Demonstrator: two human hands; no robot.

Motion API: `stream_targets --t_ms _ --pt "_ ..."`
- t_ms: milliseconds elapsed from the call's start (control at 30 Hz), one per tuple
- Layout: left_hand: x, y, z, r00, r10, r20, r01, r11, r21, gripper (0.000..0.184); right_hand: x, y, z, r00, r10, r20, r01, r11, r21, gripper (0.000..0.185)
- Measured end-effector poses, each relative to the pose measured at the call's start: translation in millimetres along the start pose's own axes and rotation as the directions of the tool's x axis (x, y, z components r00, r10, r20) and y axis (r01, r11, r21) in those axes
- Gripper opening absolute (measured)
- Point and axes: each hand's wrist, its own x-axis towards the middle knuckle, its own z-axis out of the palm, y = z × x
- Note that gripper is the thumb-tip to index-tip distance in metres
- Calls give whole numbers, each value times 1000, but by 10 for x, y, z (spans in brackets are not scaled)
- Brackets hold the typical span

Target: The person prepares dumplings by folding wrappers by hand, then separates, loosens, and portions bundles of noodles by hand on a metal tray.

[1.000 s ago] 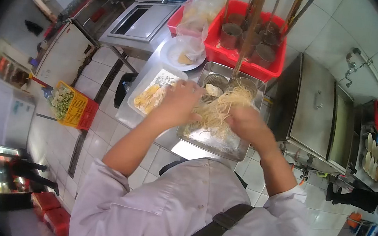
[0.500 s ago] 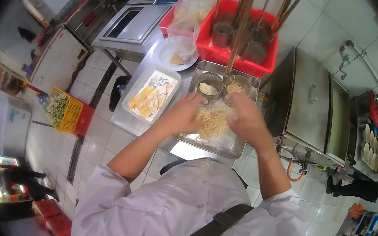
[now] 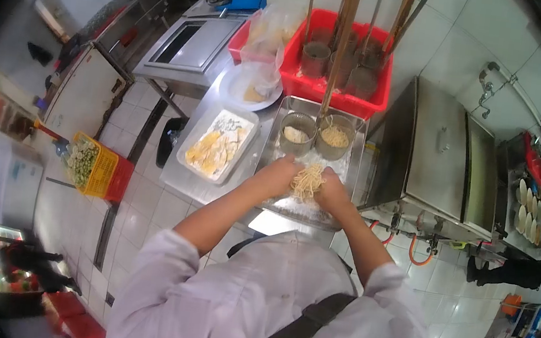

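Note:
Between my two hands hangs a bundle of noodles, held over a floured metal tray. My left hand grips the bundle from its left side, fingers closed. From the other side my right hand is closed on it too. Just beyond my hands two noodle strainer baskets stand in the tray. The left strainer has a pale lump in it, and the right strainer holds noodles. A long wooden handle rises from between them.
To the left is a white plastic tub with floured yellow dough pieces. Behind it sit a white plate and a plastic bag. A red crate of more long-handled strainers stands at the back. A steel cooker is on the right.
My hands have come together and lifted the noodles off the tray into one bundle. The tray surface beneath now shows more, and the right strainer is no longer covered by my hand.

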Motion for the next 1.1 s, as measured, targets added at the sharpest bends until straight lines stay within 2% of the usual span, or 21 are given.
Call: stream_targets --t_ms 33,67,133,167,200,233,267,300,367,400,467,500,533,700,767,833,867,967,1000,1033,1100 --pt "-88 2 64 991 -81 103 80 997 17 31 3 210 228 973 140 185 -145 989 10 37" --pt "50 -39 25 978 -125 168 116 991 63 34 137 57 -64 983 110 147 -110 994 -9 37" --pt "-21 201 -151 960 246 -132 -227 964 140 35 -60 -610 -726 943 -116 -313 129 991 22 35" --pt "-47 198 -65 888 427 -169 -394 897 198 34 31 -367 -460 944 -101 -315 115 993 26 35" --pt "-4 -40 116 902 401 -159 -375 912 169 34 86 49 29 976 44 -215 -16 991 132 34" --pt "66 -481 358 988 131 84 -148 960 238 31 -42 227 366 979 192 -74 -170 958 232 32" --pt "131 -727 473 946 -148 288 33 929 369 28 48 -139 12 964 -10 -264 -53 972 -229 27" --pt "275 -493 224 959 -114 259 2 918 398 28 328 -111 -66 950 -49 -308 -31 968 -248 27" --pt "135 333 -119 995 -2 -97 -20 973 -231 26 409 -83 -148 906 -252 -339 169 952 -254 22" --pt "127 -364 386 996 -10 -84 16 997 74 21 72 -147 -56 905 -303 -299 244 945 -217 19" --pt "-454 -37 442 969 -239 66 241 970 -24 19 -567 -154 227 985 -167 -43 163 983 -88 21" --pt "-11 -100 100 952 -283 115 286 958 -15 18 -40 118 189 987 -150 59 155 984 -88 22" --pt "0 41 -78 997 65 -30 -59 983 173 13 -7 -178 -31 998 -53 -39 51 998 -44 29" --pt "-11 480 -645 996 -34 -88 33 999 -8 17 12 -214 66 969 -94 -227 59 986 -158 37" --pt "-6 507 -773 995 -91 -48 90 996 -20 19 38 165 372 991 -36 127 57 984 -168 37" --pt "-16 506 -798 987 149 59 -160 916 369 31 205 15 30 991 -54 126 69 991 -113 37" --pt "0 402 -646 989 137 58 -149 920 363 31 274 -118 -202 989 -66 131 74 996 -56 38" --pt "112 -12 -42 996 15 -88 2 982 187 47 504 -461 -783 954 -290 -71 298 940 164 33" --pt "148 -66 35 985 -173 -5 171 974 -150 49 515 -559 -926 956 -285 -72 293 942 166 33" --pt "220 -51 26 941 -312 128 336 828 -449 51 558 -634 -1070 986 -139 -92 157 958 238 31" --pt "238 53 -254 928 -352 118 369 835 -409 53 592 -744 -1348 994 8 -107 25 952 304 28"
